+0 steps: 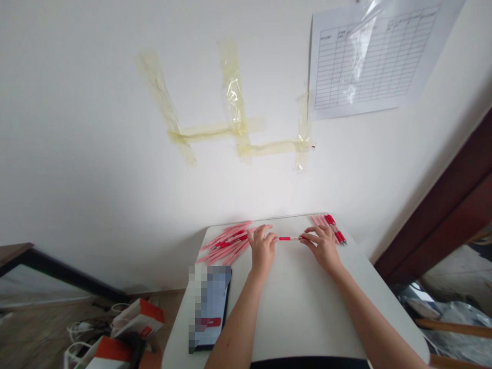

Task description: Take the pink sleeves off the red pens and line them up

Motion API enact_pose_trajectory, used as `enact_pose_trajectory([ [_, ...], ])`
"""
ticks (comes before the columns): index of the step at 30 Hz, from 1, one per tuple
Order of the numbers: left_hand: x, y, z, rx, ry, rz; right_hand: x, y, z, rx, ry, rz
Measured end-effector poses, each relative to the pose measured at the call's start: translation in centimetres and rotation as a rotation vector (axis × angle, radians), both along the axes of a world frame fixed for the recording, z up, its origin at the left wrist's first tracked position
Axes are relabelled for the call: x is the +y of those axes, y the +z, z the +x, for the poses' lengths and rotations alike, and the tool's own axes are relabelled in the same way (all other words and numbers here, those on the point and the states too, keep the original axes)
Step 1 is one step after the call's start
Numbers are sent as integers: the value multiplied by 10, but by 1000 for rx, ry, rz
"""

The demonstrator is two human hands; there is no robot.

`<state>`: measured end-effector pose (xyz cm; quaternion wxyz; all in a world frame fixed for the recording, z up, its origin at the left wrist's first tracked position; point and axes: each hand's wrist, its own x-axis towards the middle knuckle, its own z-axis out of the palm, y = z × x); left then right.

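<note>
A red pen [285, 238] with a pale middle section lies level between my two hands, above the white table. My left hand [263, 246] pinches its left end with thumb and fingertips. At the other end, my right hand [323, 245] is closed on the pen with thumb and forefinger, its other fingers bent above. Left of my left hand spreads a loose pile of pink sticks [226, 251], with a few red pen parts [230, 241] among them. Beyond my right hand, red pens [340, 237] lie side by side with several pink sticks [315, 219].
A phone [215, 302], partly blurred out, lies on the left of the white table [303, 318]. The table meets a wall [265, 189] bearing yellowed tape [207, 134] and a printed sheet [376, 61]. Orange-and-white bags [144, 318] stand on the floor at left.
</note>
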<state>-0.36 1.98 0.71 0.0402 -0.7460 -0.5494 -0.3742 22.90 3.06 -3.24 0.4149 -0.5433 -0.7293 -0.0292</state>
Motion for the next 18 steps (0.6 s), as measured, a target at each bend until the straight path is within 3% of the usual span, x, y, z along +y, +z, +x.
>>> enact_pose_trajectory([
  [18, 2, -3, -1, -57, 15, -19, 4, -2, 3, 59, 48, 15],
])
